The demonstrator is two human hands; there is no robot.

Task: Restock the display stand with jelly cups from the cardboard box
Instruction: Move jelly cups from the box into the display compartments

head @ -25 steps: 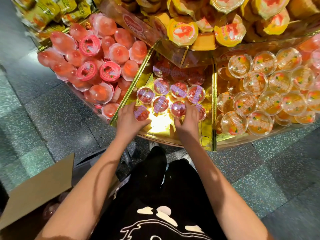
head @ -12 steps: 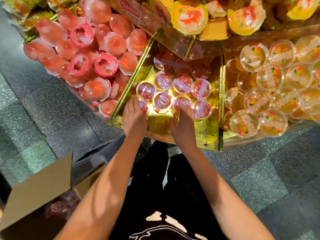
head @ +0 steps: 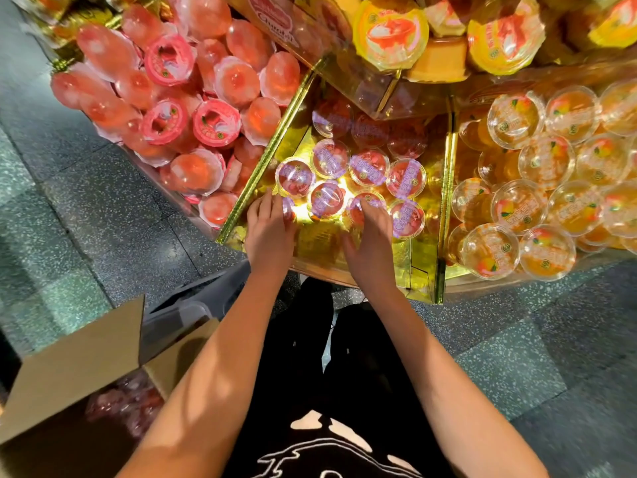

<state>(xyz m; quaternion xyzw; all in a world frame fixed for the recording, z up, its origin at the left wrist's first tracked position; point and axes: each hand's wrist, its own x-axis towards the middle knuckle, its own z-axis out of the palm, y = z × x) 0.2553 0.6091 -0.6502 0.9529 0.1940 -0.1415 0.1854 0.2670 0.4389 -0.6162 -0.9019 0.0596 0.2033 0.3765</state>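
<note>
The middle gold-lined compartment (head: pixel 422 267) of the display stand holds several purple-lidded red jelly cups (head: pixel 368 167) in rows. My left hand (head: pixel 269 236) is at the compartment's front left and holds a purple-lidded jelly cup (head: pixel 289 209) that its fingers mostly hide. My right hand (head: pixel 371 239) reaches in beside it, fingers curled over another jelly cup (head: pixel 366 203) in the front row. The open cardboard box (head: pixel 72 370) stands on the floor at the lower left, with more red cups (head: pixel 125 405) dimly visible inside.
Pink-lidded cups (head: pixel 193 108) fill the left compartment and clear orange cups (head: pixel 548 163) the right one. Yellow-lidded cups (head: pixel 389 32) sit on the tier above. A gold divider (head: pixel 267 160) and another (head: pixel 444 188) bound the middle compartment. A grey crate (head: pixel 186 312) stands beside the box.
Both hands have pushed deeper into the compartment, each with a cup, up against the front row. The camera has moved closer to the stand.
</note>
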